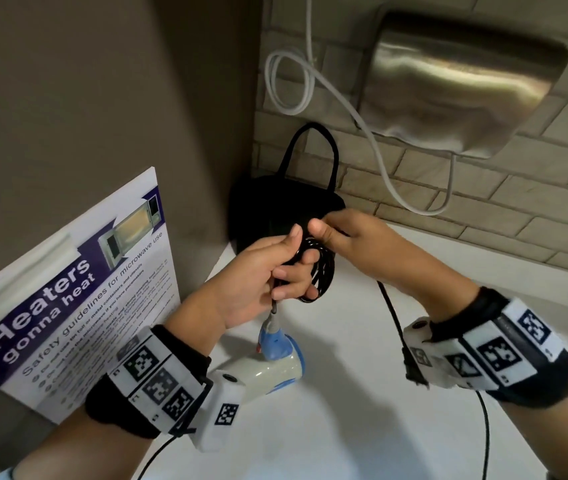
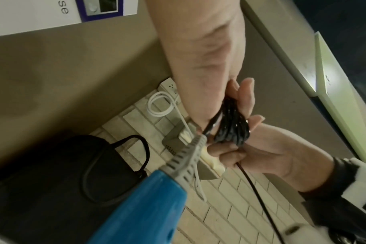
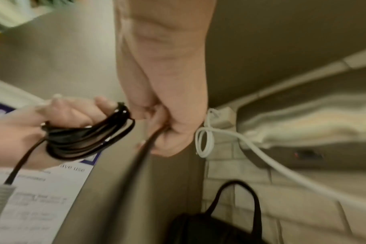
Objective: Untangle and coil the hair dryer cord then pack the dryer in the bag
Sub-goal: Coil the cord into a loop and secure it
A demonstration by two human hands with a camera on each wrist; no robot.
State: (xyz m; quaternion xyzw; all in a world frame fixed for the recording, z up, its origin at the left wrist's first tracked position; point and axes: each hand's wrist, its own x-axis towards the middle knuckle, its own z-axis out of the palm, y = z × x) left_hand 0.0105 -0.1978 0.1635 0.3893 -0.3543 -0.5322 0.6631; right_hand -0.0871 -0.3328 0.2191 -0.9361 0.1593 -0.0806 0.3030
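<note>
Left hand [image 1: 258, 285]: fingers curled round a bundle of black cord [image 1: 320, 271] loops, held above the counter [image 1: 362, 427]. Right hand [image 1: 355, 240]: thumb and fingers pinched on the free run of cord beside the coil. Hair dryer [image 1: 268, 365], white and blue, is hung below the left hand. Black bag [image 1: 275, 209] is stood in the corner behind the hands; contents cannot be seen.

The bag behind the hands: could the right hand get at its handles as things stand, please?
Probably not yet: the path to the bag looks open, but the right hand is pinching the cord.
</note>
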